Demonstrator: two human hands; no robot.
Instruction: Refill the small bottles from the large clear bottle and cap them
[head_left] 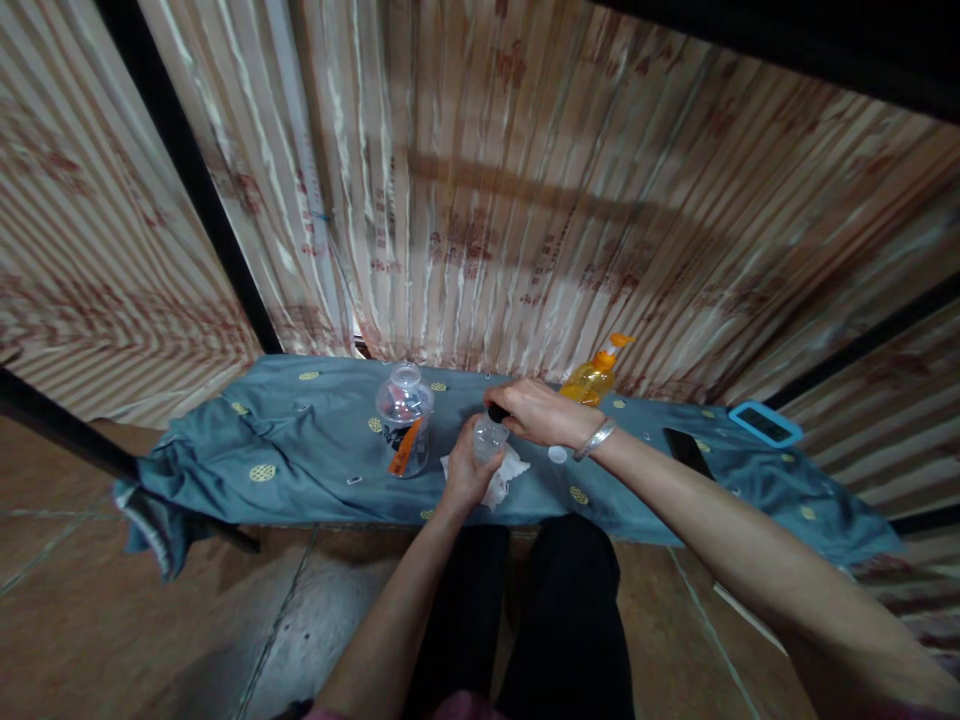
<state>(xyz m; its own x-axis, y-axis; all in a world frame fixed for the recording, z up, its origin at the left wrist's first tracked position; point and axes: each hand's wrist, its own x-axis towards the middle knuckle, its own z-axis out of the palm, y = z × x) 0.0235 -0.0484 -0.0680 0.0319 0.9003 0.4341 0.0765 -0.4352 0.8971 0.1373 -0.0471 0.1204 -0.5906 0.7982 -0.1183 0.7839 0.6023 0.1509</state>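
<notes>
My left hand [463,468] grips a small clear bottle [489,436] upright over a white tissue [504,472] on the blue-grey cloth [315,440]. My right hand [534,410], with a silver bangle on its wrist, closes over the bottle's dark top [497,411] from above. Just right of the tissue lies a small white cap [557,454]. A clear plastic jar [405,418] with an orange tag stands to the left of my hands.
An orange pump bottle [594,376] stands behind my right hand by the curtain. A black phone [687,452] and a blue-cased device [765,424] lie on the cloth to the right. Patterned curtains hang behind. My legs and a brown tiled floor are below.
</notes>
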